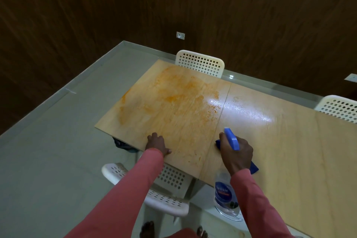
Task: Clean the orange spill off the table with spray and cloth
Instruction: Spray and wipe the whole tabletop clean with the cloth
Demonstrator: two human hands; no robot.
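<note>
A wide orange smear (170,100) covers the left half of the pale wooden table (293,152). A wet glossy patch (249,112) shines just right of the table's seam. My right hand (236,154) grips the neck of a clear spray bottle (224,193) with a blue label. Its blue trigger head (231,139) sticks out above my fingers, pointing toward the smear. A blue cloth (254,168) lies bunched under the same hand, on the table. My left hand (156,144) rests flat on the near table edge, holding nothing.
White perforated chairs stand at the far side (201,62), at the right (340,108), and tucked under the near edge (166,183). A dark bundle (123,144) lies under the table's left corner. Grey floor and dark wood walls surround it.
</note>
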